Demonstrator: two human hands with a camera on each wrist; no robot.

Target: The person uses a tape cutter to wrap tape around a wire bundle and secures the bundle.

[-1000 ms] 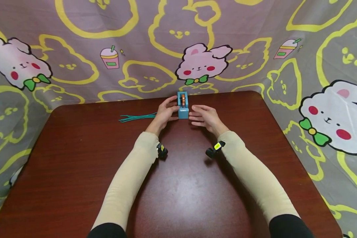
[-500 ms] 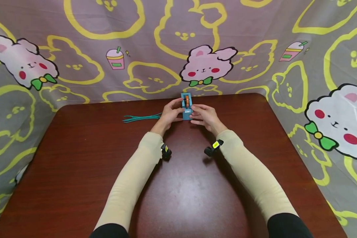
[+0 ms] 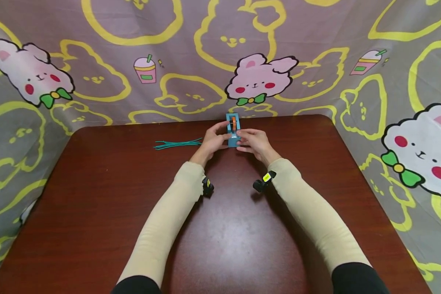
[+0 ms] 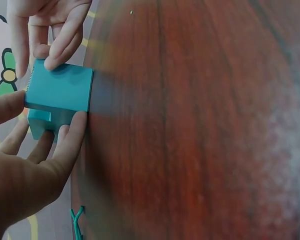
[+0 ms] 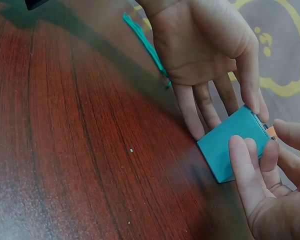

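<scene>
A teal tape dispenser with an orange roll stands at the far edge of the table, between both hands. My left hand grips its left side, thumb near the serrated edge and fingertips along the side wall, as the left wrist view shows. From the right, my right hand holds the opposite side, its thumb up by the cutter end and its fingers against the teal wall. The plain front face of the dispenser points toward me. Its underside is hidden.
Several thin teal strands lie in a loose bundle left of my left hand. A patterned cloth rises right behind the dark wooden table and along its sides. Wrist cameras sit on both sleeves.
My right hand has closed in from just beside the dispenser onto its right side. The dispenser has tilted slightly, and the head view has shifted a little.
</scene>
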